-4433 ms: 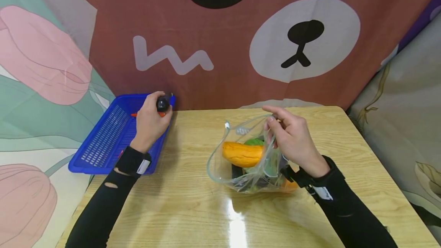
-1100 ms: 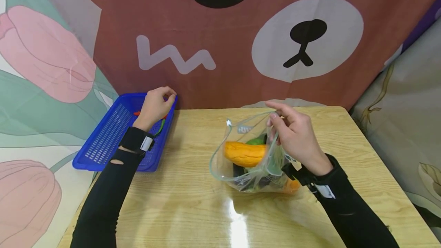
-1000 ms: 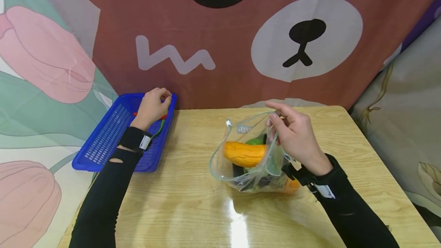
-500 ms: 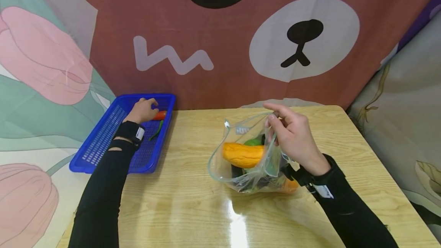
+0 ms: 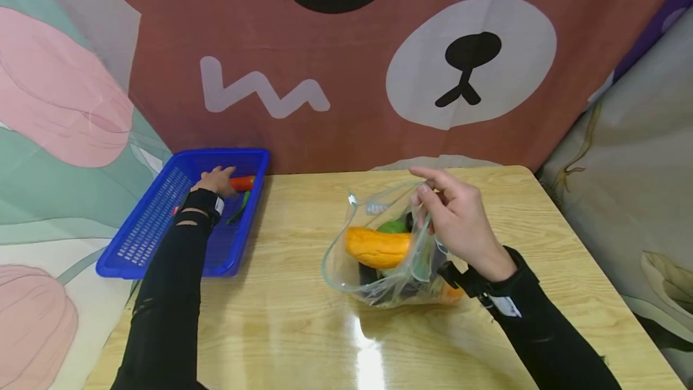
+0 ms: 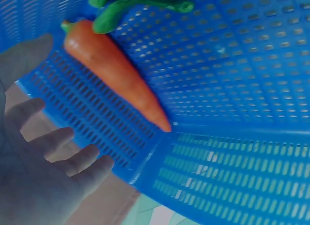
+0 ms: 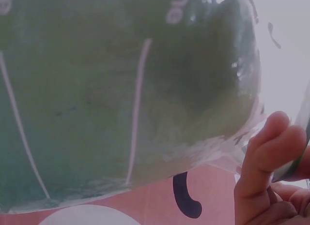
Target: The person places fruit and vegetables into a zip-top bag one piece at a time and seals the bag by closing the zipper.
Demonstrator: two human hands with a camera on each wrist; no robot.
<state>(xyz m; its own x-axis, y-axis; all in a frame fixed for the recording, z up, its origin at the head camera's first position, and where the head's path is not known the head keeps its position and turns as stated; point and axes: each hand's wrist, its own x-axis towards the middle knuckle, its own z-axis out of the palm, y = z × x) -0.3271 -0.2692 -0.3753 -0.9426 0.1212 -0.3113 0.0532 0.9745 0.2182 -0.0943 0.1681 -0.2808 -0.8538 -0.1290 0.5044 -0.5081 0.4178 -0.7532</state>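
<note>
My left hand (image 5: 215, 182) reaches down into the blue plastic basket (image 5: 246, 227), its fingers spread and holding nothing. Close to its fingertips lies an orange carrot (image 5: 242, 183); in the left wrist view the whole carrot (image 6: 114, 72) shows beside the open fingers. A slim green pepper (image 6: 140, 2) lies against the carrot's thick end. My right hand (image 5: 457, 215) pinches the rim of a clear zip bag (image 5: 337, 269) and keeps its mouth open. Inside are a yellow-orange squash-like vegetable (image 5: 378, 247) and green and dark pieces, partly hidden by the plastic.
The basket stands at the back left of the wooden table (image 5: 303, 342), against the hanging cloth (image 5: 325, 137). A small red thing (image 5: 175, 210) shows beside my left wrist in the basket. The bag rests on the table right of centre.
Earlier my left hand held a dark, glossy rounded object over the basket; that is gone from it. The hand has since moved down and left into the basket, fingers spreading. The right hand stays at the bag.
</note>
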